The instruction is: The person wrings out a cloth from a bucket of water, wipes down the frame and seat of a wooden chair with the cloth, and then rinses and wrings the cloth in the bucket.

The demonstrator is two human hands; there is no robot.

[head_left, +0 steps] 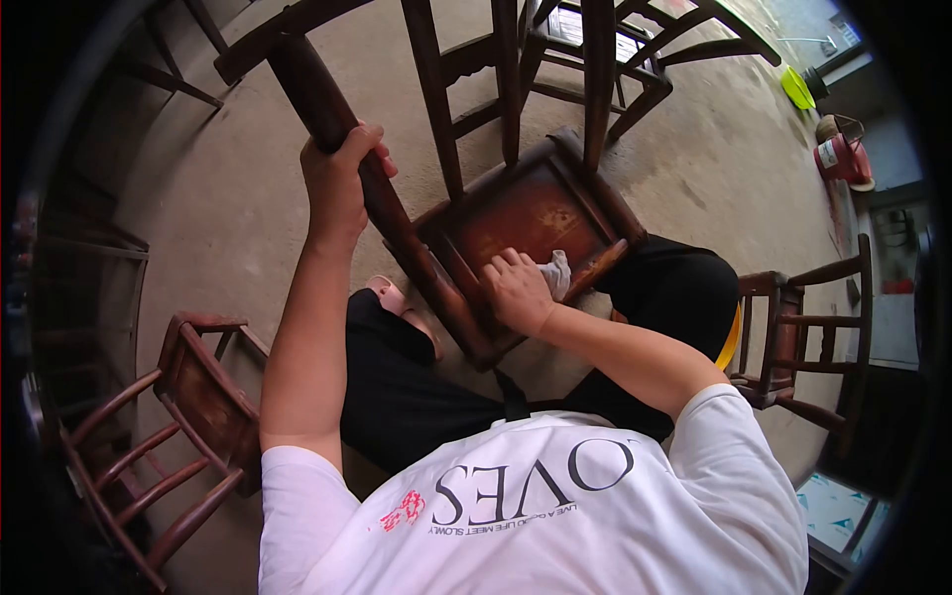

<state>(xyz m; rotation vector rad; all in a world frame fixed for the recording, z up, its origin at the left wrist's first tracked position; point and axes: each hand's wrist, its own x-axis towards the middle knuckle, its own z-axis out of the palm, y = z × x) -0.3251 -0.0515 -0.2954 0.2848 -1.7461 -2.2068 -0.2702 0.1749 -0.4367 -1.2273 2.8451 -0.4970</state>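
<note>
A dark brown wooden chair point(516, 213) is tipped in front of me, its worn seat panel facing me and its legs and bars pointing up and away. My left hand point(342, 183) is wrapped round a thick post of this chair, at the upper left. Against the lower part of the seat, my right hand point(518, 291) presses with bent fingers on a crumpled whitish cloth point(558, 275). Part of the cloth sticks out beside the fingers; the rest is hidden under the hand.
Other wooden chairs stand around: one at the lower left point(203, 387), one at the right point(793, 337), another behind point(635, 40). A red bucket point(841, 159) and a yellow-green basin point(796, 89) sit at the upper right. My knees and pink slipper point(392, 296) are close to the chair.
</note>
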